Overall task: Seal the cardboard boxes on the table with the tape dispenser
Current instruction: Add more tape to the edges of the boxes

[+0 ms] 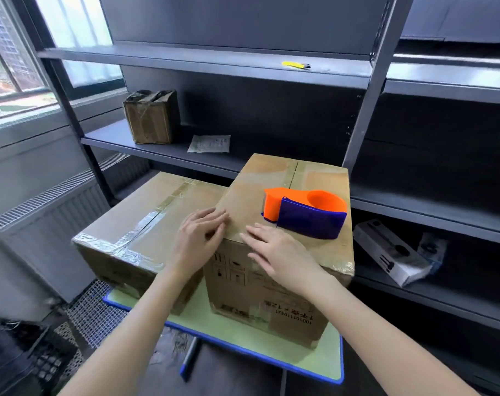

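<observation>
1. Dark metal shelving (243,58) fills the background, with a window to the left. A small worn carton (151,118) sits on one shelf and a yellow cutter (294,65) lies on the shelf above.
2. Two cardboard boxes stand side by side on a green mat (243,338). The lower box (134,224), on the left, already has glossy tape along its centre seam and over its near edge. The taller box (257,178), on the right, has a centre seam running away from the person.
3. The tape dispenser (306,215), orange and purple, rests on top of the taller box, right of that seam. Its long axis lies roughly across the box, with the orange nose pointing left.
4. The right hand (277,252) lies flat on the near top edge of the taller box. Its fingers are straight and hold nothing. The dispenser is just beyond and to the right of its fingertips, so this hand is clearly the nearer one for picking it up.
5. The left hand (200,238) rests at the box's near left corner, fingers lightly bent against the edge and gripping nothing. Both hands look to be pressing tape down there.
6. A blue pen (188,358) lies at the mat's near edge.
</observation>
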A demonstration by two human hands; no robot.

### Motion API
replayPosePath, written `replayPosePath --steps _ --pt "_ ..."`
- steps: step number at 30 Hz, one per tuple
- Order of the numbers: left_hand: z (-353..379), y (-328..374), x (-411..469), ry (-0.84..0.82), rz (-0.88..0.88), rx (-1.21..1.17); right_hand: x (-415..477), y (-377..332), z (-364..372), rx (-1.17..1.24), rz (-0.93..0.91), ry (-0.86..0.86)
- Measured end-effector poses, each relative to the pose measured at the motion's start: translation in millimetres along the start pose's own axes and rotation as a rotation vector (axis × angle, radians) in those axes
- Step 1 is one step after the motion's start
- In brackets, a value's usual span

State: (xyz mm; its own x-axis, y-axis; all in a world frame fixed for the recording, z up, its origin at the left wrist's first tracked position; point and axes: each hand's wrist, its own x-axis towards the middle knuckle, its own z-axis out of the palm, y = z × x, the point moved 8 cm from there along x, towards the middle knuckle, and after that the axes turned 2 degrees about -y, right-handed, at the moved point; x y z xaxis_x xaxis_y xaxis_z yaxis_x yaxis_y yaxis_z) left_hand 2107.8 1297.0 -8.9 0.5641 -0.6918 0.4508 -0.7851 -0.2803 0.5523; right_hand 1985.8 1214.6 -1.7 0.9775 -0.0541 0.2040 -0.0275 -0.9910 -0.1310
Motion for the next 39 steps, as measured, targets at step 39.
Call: replayPosePath --steps 39 --pt "18 9 -7 -0.082 0.197 -0.066 -3 -34 11 0.043 0.158 0.335"
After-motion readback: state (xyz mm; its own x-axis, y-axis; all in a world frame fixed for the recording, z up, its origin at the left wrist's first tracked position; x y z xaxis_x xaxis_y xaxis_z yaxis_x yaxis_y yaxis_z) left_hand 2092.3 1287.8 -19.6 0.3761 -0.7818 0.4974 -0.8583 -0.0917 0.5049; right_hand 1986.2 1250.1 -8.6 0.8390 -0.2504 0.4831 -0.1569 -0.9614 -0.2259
